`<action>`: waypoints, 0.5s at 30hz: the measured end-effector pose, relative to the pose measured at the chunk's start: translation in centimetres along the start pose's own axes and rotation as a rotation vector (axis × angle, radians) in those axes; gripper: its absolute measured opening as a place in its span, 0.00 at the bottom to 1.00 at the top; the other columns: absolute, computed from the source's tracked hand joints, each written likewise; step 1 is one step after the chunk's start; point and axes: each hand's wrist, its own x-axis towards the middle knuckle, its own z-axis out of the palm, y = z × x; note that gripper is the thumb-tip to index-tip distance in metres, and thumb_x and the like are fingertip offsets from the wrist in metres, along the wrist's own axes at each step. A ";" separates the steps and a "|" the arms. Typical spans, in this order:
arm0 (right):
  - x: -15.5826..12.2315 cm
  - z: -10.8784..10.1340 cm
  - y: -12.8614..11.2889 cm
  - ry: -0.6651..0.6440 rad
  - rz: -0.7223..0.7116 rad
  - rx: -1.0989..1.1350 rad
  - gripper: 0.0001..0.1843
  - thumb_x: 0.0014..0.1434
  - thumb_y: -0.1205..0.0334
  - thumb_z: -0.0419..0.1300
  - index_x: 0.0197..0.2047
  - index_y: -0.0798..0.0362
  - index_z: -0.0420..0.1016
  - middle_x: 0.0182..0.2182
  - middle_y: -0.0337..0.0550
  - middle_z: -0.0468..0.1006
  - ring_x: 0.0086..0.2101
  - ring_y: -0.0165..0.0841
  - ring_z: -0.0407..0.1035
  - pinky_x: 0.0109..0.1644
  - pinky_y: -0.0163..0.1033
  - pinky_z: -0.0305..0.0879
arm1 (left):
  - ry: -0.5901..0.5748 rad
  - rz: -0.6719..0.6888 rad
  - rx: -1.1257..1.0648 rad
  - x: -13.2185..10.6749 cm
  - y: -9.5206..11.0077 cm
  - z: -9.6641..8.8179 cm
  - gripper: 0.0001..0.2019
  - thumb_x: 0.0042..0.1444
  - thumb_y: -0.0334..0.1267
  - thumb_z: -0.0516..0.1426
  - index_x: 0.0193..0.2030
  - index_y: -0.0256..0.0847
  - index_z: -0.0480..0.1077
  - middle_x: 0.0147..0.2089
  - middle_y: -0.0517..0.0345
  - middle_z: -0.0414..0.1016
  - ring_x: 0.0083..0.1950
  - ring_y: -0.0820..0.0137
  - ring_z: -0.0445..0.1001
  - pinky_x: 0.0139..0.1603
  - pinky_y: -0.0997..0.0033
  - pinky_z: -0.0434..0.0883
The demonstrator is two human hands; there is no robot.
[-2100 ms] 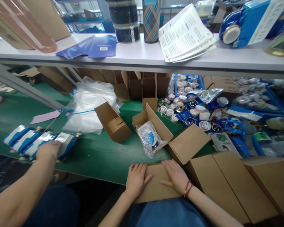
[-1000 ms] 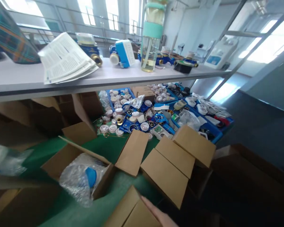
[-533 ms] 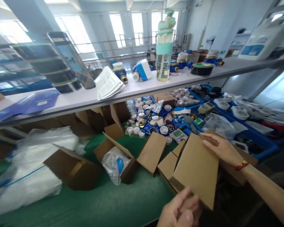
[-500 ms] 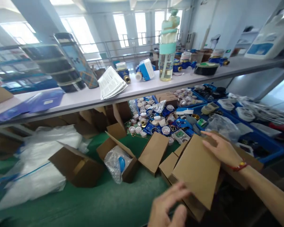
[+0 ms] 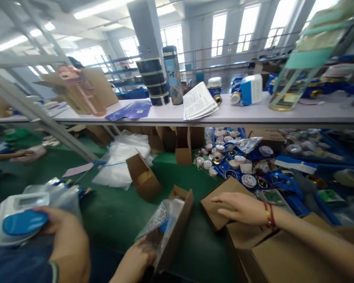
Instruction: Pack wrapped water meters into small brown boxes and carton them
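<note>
My left hand (image 5: 135,259) is closed round the near end of a small open cardboard box (image 5: 181,220) at the green table's front edge. The box is tilted and holds a bubble-wrapped blue item (image 5: 161,222). My right hand (image 5: 242,208), with a red cord at the wrist, lies flat with its fingers stretched out on the flap of a brown carton (image 5: 214,200) just right of that box. It holds nothing.
At lower left a co-worker's hand (image 5: 67,239) holds a blue-and-white meter (image 5: 17,218). An empty small box (image 5: 143,179) and plastic bags (image 5: 120,161) lie behind. Blue trays of small parts (image 5: 238,157) sit at right, larger cartons (image 5: 283,251) near me, and a shelf (image 5: 238,114) overhead.
The view swung left and down. My left hand took hold of the box with the wrapped item. My right hand left the flat cardboard piece and now rests on a carton flap.
</note>
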 end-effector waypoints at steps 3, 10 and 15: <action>6.0 2.9 0.2 -0.300 0.047 0.035 0.20 0.55 0.56 0.52 0.49 0.56 0.68 0.41 0.51 0.75 0.40 0.42 0.69 0.45 0.46 0.64 | 0.157 0.005 -0.002 -4.8 -3.7 2.9 0.13 0.54 0.31 0.48 0.31 0.52 0.73 0.42 0.66 0.76 0.56 0.66 0.65 0.63 0.51 0.50; 11.2 12.9 -3.1 -0.787 0.007 0.362 0.14 0.53 0.67 0.55 0.44 0.58 0.68 0.28 0.38 0.73 0.30 0.27 0.68 0.33 0.30 0.64 | 0.561 -0.191 -0.157 -3.4 -1.5 6.0 0.11 0.52 0.27 0.47 0.29 0.37 0.70 0.66 0.49 0.46 0.64 0.62 0.51 0.58 0.58 0.61; 11.0 16.6 -2.6 -0.845 -0.019 0.462 0.14 0.50 0.72 0.53 0.41 0.58 0.71 0.23 0.34 0.67 0.23 0.23 0.60 0.27 0.27 0.58 | 0.615 -0.145 -0.087 -0.5 0.2 1.2 0.22 0.52 0.25 0.45 0.53 0.41 0.64 0.65 0.43 0.48 0.64 0.59 0.52 0.59 0.48 0.56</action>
